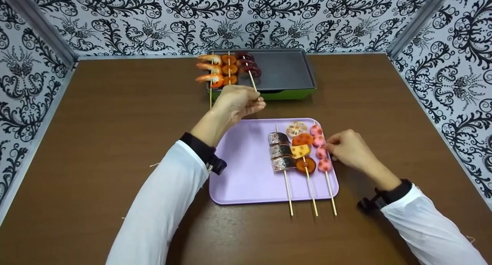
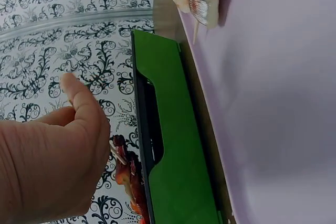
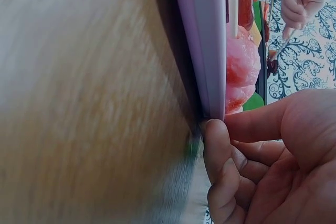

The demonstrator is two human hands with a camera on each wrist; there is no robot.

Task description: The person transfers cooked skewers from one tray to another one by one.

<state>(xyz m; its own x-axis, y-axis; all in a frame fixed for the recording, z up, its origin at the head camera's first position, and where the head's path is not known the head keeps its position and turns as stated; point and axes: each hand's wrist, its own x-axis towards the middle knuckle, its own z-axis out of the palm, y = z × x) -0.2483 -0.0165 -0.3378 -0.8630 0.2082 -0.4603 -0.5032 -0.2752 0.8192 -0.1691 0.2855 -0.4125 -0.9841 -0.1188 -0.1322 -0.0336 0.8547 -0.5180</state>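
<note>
My left hand [image 1: 238,102] pinches the stick of a skewer with dark red pieces [image 1: 249,67], whose food end is over the left part of the grill plate [image 1: 286,69]. To its left lie a shrimp skewer [image 1: 210,73] and a skewer of orange-brown round slices [image 1: 230,69]. With thumb and index finger, my right hand [image 1: 349,149] pinches the right rim of the lilac tray [image 1: 242,169]. Three skewers lie on that tray: silvery-skinned fish pieces [image 1: 281,151], mixed vegetable-like pieces [image 1: 301,151] and pink balls [image 1: 321,151], the last one right beside the right fingertips.
The grill's green base [image 1: 288,94] stands behind the tray, close to the patterned back wall [image 1: 226,19]. Brown wooden table [image 1: 115,122] surrounds both. The tray's skewer sticks reach past its front edge.
</note>
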